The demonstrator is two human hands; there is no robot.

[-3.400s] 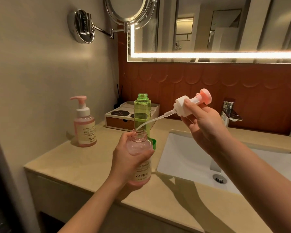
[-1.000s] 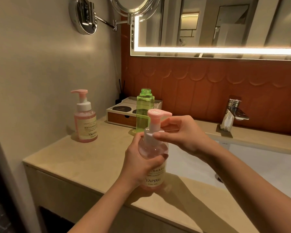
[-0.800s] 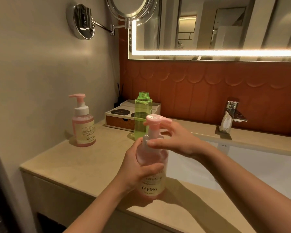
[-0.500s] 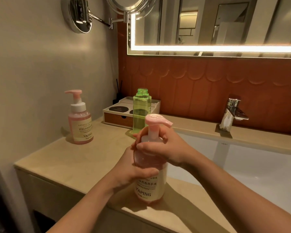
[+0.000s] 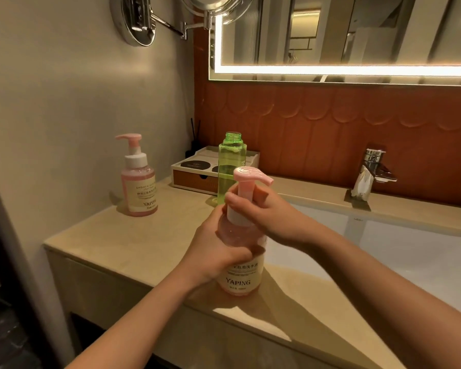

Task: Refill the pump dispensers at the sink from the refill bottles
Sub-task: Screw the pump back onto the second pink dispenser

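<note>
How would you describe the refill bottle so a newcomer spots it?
Start at the beige counter left of the sink. At its back, before the drawer box, stands the refill bottle. It alone is translucent green with an open neck; the wall-side dispenser and the held dispenser are pink, pump-topped.

Dispenser (image 5: 241, 278) you hold: clear pink plastic, smooth; matt cream label. Refill bottle (image 5: 230, 166): translucent green plastic, glossy. Bench (image 5: 112, 243): polished beige stone. Tap (image 5: 373, 155): bright chrome metal. Sink (image 5: 397, 251): glossy white.
</note>
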